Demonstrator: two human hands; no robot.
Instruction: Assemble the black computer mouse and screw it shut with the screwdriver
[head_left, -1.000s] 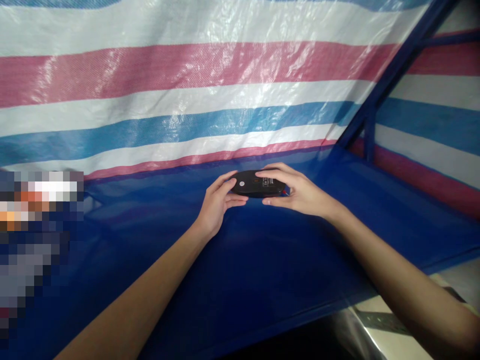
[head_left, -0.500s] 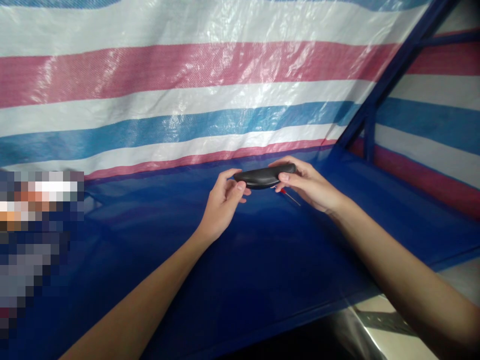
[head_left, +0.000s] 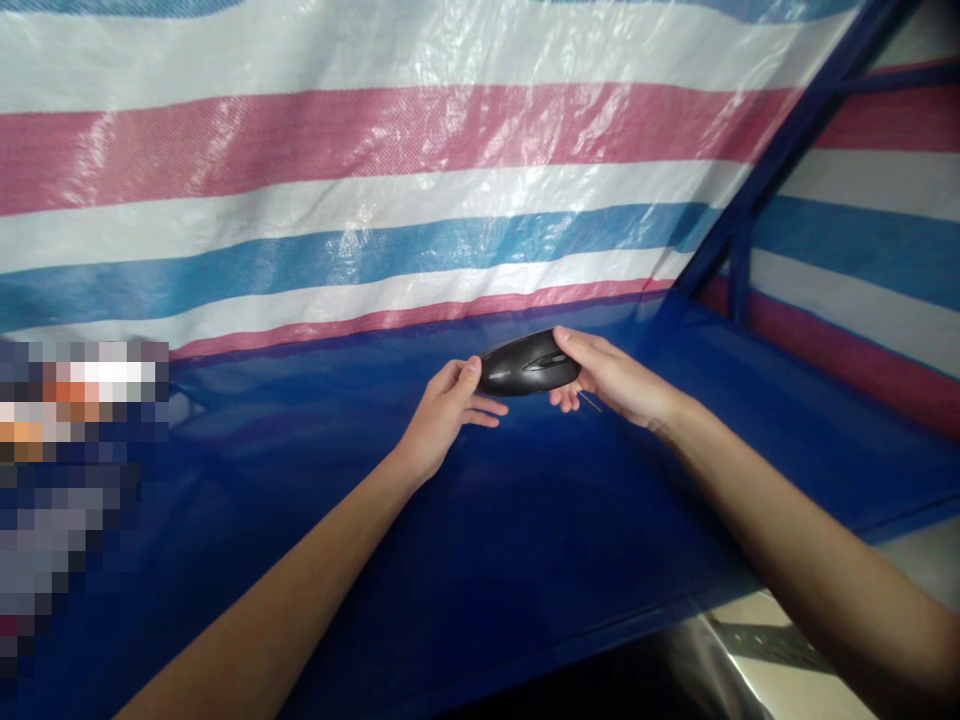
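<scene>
A black computer mouse (head_left: 521,366) is held between both hands above the blue table surface, its top with the scroll wheel facing me. My left hand (head_left: 442,415) grips the rounded rear end, thumb on top and the lower fingers stretched out beneath. At the front end, my right hand (head_left: 611,375) pinches the mouse near the wheel, with its other fingers curled below. Just under the right hand, the thin metal shaft of a screwdriver (head_left: 591,401) lies on the table; its handle is hidden by the fingers.
The blue table cover (head_left: 480,560) spreads below the hands. Behind it hangs a striped plastic sheet (head_left: 375,140) in red, white and blue. A blue frame post (head_left: 780,150) rises at the right. At the left edge is a pixelated patch.
The mouse has been rolled in my hands from an edge-on view to show its top and scroll wheel. My left fingers have straightened, and the screwdriver's red part is now covered.
</scene>
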